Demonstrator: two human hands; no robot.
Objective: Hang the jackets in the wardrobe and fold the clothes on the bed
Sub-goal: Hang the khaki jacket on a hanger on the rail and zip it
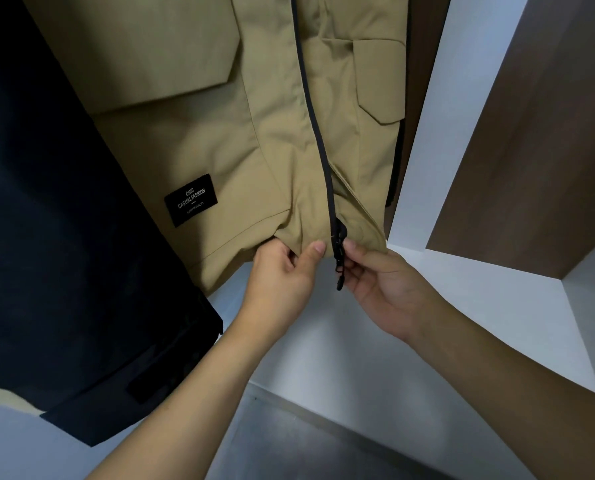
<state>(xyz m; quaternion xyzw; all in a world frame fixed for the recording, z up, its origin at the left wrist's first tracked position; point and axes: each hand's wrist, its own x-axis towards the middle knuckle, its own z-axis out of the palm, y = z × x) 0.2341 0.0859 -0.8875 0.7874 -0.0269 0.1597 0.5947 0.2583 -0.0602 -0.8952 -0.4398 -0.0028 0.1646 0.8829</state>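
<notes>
Tan jacket [220, 133] hangs in wardrobe [427, 140]; left hand [282, 282] pinches hem beside zipper [339, 258], right hand [386, 289] pinches opposite hem, likely holding both edges taut and aligned for zipping.

Below me at six o'clock lies a grey smooth floor [289, 441]. At the floor's edge a narrow pale threshold strip [306, 408] crosses the view, climbing toward nine o'clock. At three o'clock stands a brown wood-grain panel [538, 140], upright and leaning in my wide view, with a white painted edge [462, 109] just beside it toward the centre. At seven o'clock I see a small patch of cream fabric [2, 398]; I cannot tell what it is.
</notes>
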